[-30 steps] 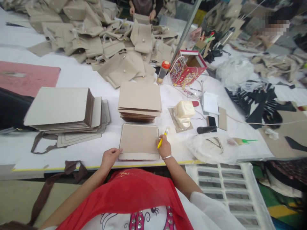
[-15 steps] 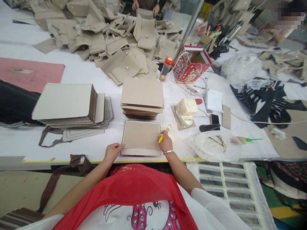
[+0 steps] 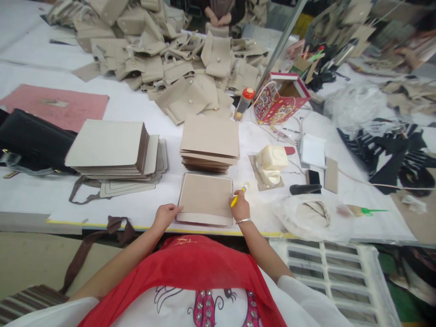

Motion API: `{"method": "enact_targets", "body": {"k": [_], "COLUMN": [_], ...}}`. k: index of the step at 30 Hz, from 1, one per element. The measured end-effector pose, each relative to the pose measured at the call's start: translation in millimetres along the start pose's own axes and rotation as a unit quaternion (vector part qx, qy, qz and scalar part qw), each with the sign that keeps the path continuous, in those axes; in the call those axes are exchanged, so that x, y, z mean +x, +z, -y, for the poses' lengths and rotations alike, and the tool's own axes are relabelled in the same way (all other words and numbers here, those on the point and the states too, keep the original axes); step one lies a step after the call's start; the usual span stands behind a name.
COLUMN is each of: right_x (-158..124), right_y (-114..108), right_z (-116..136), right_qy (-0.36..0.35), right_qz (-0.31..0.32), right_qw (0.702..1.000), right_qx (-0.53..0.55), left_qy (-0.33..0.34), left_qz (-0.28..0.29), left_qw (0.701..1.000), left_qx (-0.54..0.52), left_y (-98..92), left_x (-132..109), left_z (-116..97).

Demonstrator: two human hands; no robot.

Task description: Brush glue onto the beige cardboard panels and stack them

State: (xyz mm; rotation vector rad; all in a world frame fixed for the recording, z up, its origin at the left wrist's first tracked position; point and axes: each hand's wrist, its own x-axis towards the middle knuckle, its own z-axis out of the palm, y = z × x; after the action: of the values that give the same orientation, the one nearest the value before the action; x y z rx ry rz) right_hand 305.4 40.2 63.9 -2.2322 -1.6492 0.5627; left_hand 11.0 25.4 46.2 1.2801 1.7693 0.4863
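- Left hand (image 3: 165,216), open and flat, pressing the near left corner of a beige card panel (image 3: 205,199) on the white worktop (image 3: 102,215)
- Right hand (image 3: 240,206) closed around a yellow pen (image 3: 237,198), tip at the panel's right edge
- Just beyond, a stack of beige panels (image 3: 209,141)
- Farther left, a larger stack of card panels (image 3: 105,144)

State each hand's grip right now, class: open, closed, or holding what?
Left hand: open, resting on a beige board.
Right hand: closed, holding a yellow pen.

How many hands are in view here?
4: the person's left hand and right hand at the board panel, a co-worker's two hands far off; others may be hidden.
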Motion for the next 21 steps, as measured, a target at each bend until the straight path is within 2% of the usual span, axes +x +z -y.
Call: {"method": "enact_targets", "body": {"k": [11, 21], "right_x": [1.4, 2.0], "right_y": [-4.9, -3.0], "right_z": [5.9, 6.0], "right_qy": [-0.009, -0.025], "right_qz": [0.026, 0.018], "right_qw": [1.000, 0.999], "right_qx": [0.000, -0.008], "left_qy": [-0.016, -0.023], "left_qz": [-0.018, -0.019], "left_qw": [0.999, 1.000], "left_qx": [-0.049, -0.003], "left_y": [3.6, 0.2], "left_x": [4.3, 4.3], "left_z": [4.4, -0.1]}}
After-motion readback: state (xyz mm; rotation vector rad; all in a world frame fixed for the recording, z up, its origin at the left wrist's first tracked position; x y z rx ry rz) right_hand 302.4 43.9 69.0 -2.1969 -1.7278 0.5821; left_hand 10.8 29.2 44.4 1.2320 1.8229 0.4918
